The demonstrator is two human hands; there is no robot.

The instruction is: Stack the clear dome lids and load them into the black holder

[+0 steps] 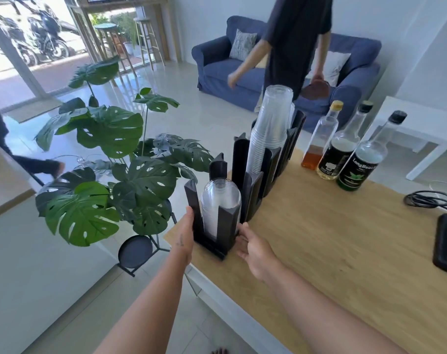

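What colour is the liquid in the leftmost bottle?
Amber-orange, filling only the bottom of the bottle; seen in the head view.

Lid stack (221,200) in holder (212,241) on table (332,251), bottles (345,154) behind right

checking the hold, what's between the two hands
In the head view, the black holder with the stack of dome lids stands between the left hand and right hand.
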